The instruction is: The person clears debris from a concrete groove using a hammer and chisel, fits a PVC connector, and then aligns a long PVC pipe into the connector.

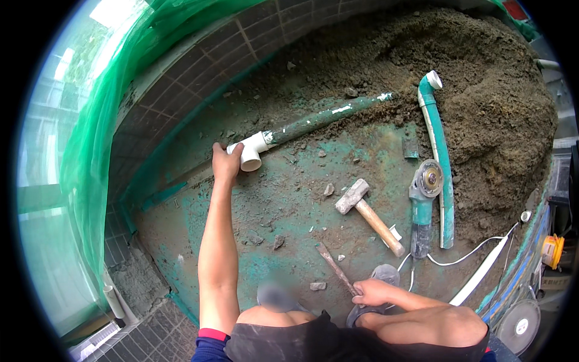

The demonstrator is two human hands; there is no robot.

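My left hand (226,163) reaches far forward, its fingers closed on the open end of a white plastic pipe tee (257,143). The tee's side branch points toward me. From its far end runs a dirt-covered green pipe (325,122) with white patches, partly in soil at its right end. My right hand (373,293), low by my foot, grips a rusty chisel (335,267) whose narrow end points up and left. Just ahead of that hand lies a short sledgehammer (375,221) with a wooden handle. An angle grinder (424,205) rests to its right.
A large soil heap (494,127) fills the far right. Along its edge lies a green-and-white pipe (442,163) with an elbow. White cable (470,256) runs right of the grinder. Stone chips (318,286) dot the floor. A tiled wall (217,51) and green netting (90,151) border the left.
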